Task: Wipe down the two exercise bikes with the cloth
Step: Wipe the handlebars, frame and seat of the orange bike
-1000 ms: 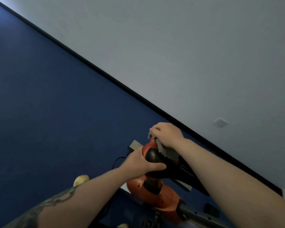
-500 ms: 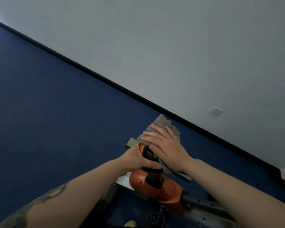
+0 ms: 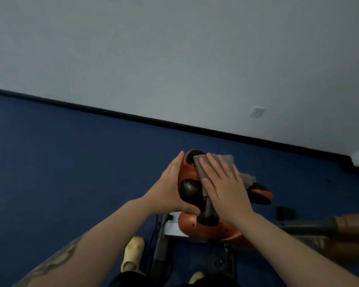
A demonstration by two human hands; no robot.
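Note:
An orange and black exercise bike (image 3: 211,228) stands below me on the blue floor. Its orange console with black pads (image 3: 188,179) sits between my hands. My left hand (image 3: 170,187) cups the console's left side and holds it. My right hand (image 3: 224,187) lies flat, fingers spread, pressing a grey cloth (image 3: 226,160) onto the console's top. The cloth sticks out past my fingertips and to the right of my hand. Only one bike is in view.
A grey wall with a black skirting board (image 3: 174,123) runs across behind the bike, with a white socket (image 3: 257,111) on it. My foot in a yellow shoe (image 3: 133,253) stands at the bike's grey base frame (image 3: 162,245). A grey handlebar (image 3: 311,225) reaches right.
The view has tilted down and levelled. My right hand has opened flat and slid the cloth over the console's top. My left hand has kept its hold on the console's left side.

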